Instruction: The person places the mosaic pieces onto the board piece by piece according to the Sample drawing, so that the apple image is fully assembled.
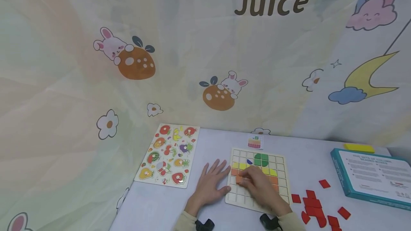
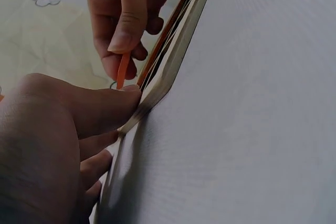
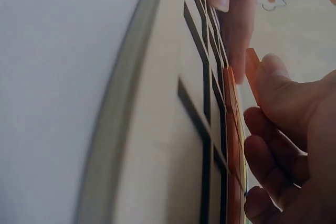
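Head view: right hand (image 1: 261,188) pinches an orange tile (image 1: 239,179) over the grid board (image 1: 282,163), at the board's 9 o'clock edge. Left hand (image 1: 210,184), fingers spread and relaxed, rests flat on the table (image 1: 208,145), thumb touching the board's 9 o'clock edge. Loose red tiles (image 1: 313,202) lie at 3 o'clock.

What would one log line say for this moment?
right hand: pinches orange tile over grid board | left hand: flat, steadying board edge | red tiles: loose, right
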Tool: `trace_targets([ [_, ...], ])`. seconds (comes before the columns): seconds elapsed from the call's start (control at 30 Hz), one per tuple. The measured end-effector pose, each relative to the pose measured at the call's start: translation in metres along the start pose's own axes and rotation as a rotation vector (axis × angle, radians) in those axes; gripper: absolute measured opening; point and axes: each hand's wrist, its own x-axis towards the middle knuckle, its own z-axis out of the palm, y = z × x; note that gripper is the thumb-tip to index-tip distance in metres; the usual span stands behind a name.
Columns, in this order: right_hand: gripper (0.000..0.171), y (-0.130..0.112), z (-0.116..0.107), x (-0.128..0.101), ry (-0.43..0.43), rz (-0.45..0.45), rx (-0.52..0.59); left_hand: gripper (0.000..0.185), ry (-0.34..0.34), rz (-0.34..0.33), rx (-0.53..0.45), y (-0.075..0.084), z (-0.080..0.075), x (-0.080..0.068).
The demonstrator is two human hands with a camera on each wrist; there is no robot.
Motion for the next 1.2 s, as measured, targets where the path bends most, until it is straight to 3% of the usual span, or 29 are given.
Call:
trace_targets([
  [0.27, 0.018, -0.009, 0.010, 0.009, -0.001, -0.030, -0.062, 0.069, -0.001, -0.007, 0.015, 0.001, -0.001, 0.001],
  [0.63, 0.023, -0.012, 0.015, 0.011, 0.054, -0.064, -0.139, 0.069, -0.001, -0.012, -0.002, 0.003, -0.003, 0.000],
  [0.87, 0.022, -0.013, 0.016, 0.010, 0.106, -0.083, -0.141, 0.069, 0.011, -0.015, -0.002, 0.002, -0.002, 0.000],
  [1.2, 0.018, -0.016, 0.014, 0.009, 0.100, -0.069, -0.147, 0.069, -0.001, -0.014, 0.002, 0.002, -0.003, 0.001],
])
